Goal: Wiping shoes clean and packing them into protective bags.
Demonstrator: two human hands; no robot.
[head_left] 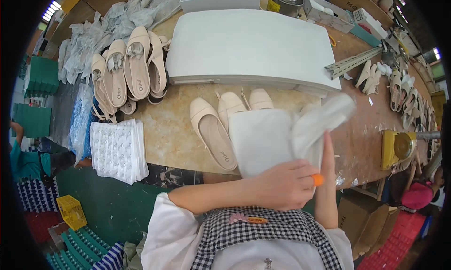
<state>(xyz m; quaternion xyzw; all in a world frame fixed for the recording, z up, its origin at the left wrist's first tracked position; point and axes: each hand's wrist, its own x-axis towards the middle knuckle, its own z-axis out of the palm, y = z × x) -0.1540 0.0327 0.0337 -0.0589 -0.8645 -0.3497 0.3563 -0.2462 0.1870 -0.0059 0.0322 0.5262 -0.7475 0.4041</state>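
Low in the centre of the frame, the left hand [282, 185] clenched the near edge of a white tissue sheet [263, 141], an orange cap on one fingertip. Just right of it, the right hand [327, 155] rose upright, fingers pinching the crumpled upper part of that sheet. Keeping the paper taut and flat would seem best for wrapping cleanly. Beyond, beige flat shoes [213, 131] lay on the worktable [174, 134], before a white board stack [249, 44] higher up.
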